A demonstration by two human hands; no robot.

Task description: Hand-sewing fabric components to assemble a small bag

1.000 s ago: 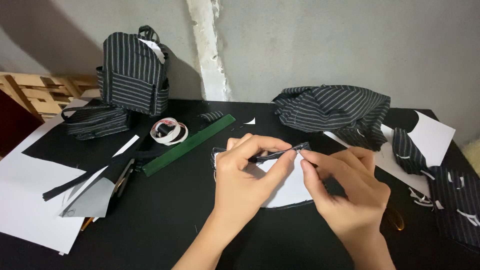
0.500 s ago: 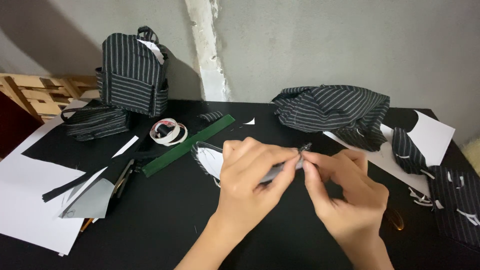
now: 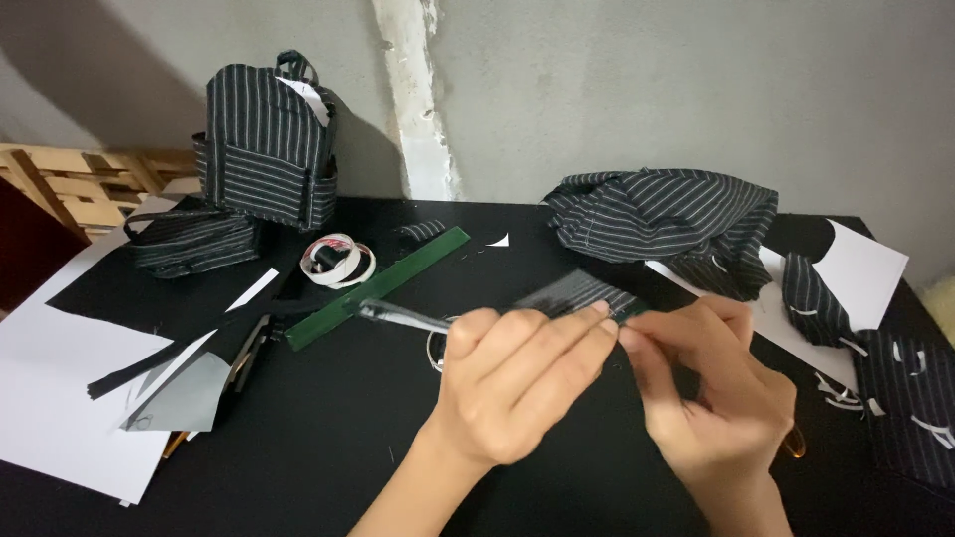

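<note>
- We face a grey plaster wall (image 3: 696,89) with a rough white vertical seam (image 3: 418,99).
- We see a black table (image 3: 328,438) and a wooden crate (image 3: 80,184) left.

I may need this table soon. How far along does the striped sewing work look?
Done, apparently: one striped backpack stands finished by the wall, a striped pouch beside it. In hand: the left hand and right hand pinch a small striped piece, with a thin tool in the left. Left, at a guess: a fabric heap and cut pieces lie loose.
</note>
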